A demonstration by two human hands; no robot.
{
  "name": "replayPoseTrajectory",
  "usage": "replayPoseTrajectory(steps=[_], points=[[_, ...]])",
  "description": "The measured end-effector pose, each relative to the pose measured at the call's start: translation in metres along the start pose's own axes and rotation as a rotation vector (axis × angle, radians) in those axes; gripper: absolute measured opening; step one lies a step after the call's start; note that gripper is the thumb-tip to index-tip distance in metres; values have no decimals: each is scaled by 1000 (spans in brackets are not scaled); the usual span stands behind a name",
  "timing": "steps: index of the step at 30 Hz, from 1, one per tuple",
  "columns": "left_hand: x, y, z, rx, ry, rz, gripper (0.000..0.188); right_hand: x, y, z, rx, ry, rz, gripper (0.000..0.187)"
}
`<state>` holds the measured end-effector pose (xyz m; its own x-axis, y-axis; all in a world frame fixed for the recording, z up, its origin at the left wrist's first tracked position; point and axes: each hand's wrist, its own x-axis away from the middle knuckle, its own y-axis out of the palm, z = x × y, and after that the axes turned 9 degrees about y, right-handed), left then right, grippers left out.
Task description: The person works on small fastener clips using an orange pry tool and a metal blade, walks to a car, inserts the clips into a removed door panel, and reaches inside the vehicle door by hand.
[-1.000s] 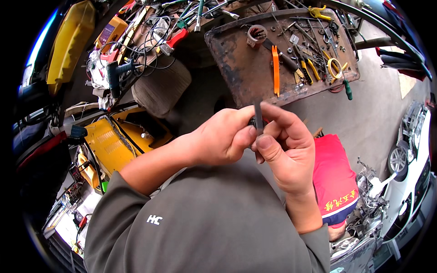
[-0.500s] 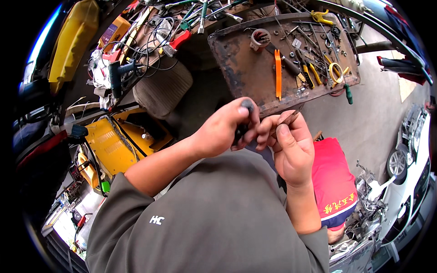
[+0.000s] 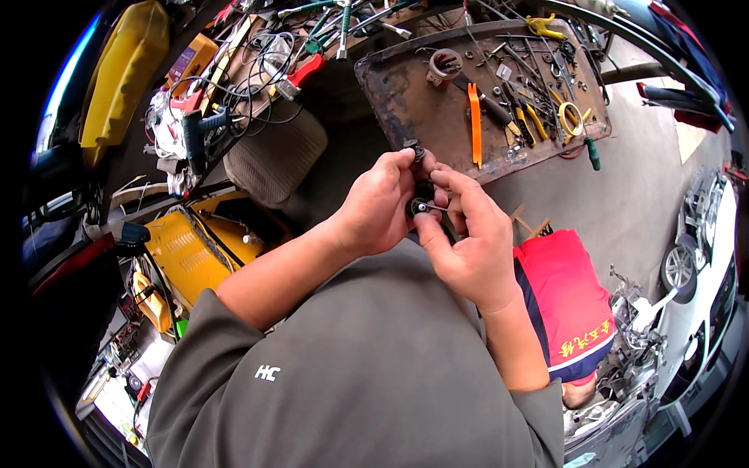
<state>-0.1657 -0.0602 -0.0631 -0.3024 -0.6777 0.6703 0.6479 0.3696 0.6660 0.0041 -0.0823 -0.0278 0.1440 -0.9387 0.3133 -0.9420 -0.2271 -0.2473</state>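
Observation:
My left hand (image 3: 374, 203), closed, holds several small black parts in front of my chest. One, a ribbed black plug (image 3: 413, 150), sticks up past the thumb and fingertips. Lower down, a round black part with a white centre (image 3: 420, 207) shows between the two hands. My right hand (image 3: 477, 249) is closed too, its thumb and index fingertips right at that round part. A thin, pale sliver (image 3: 438, 208) lies between those fingertips and points at the white centre. Its other end is hidden by the fingers.
A rusty metal tray table (image 3: 406, 101) ahead carries an orange pry tool (image 3: 475, 125), pliers (image 3: 535, 121), a tape roll (image 3: 570, 118) and a cup (image 3: 445, 66). A cluttered bench with a cordless drill (image 3: 195, 132) is left. A person in red (image 3: 566, 296) bends close at right.
My right hand has moved left and turned inward, its fingertips now against the black parts. My left hand has turned, bringing the ribbed plug and the white-centred part into sight.

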Motion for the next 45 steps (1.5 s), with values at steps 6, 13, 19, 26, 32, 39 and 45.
replayPoseTrajectory(steps=[6,13,19,26,32,39,45], points=[[1,-14,26,-24,-7,-186,34,-5,29,-4,208,-107,161,39],[4,-15,63,-18,-47,-163,32,-11,62,-13,-216,118,208,27],[-12,-31,73,-97,-38,-269,33,-25,86,-14,197,17,351,34],[-24,-41,79,-76,64,-419,25,-30,75,3,-559,268,111,29],[-25,-32,76,-102,132,-443,34,-41,46,20,-979,283,-121,35],[-47,-10,59,-285,78,-287,10,-56,20,34,-1280,271,-174,38],[-51,18,33,-360,-69,-188,17,-59,19,45,-990,228,123,36]])
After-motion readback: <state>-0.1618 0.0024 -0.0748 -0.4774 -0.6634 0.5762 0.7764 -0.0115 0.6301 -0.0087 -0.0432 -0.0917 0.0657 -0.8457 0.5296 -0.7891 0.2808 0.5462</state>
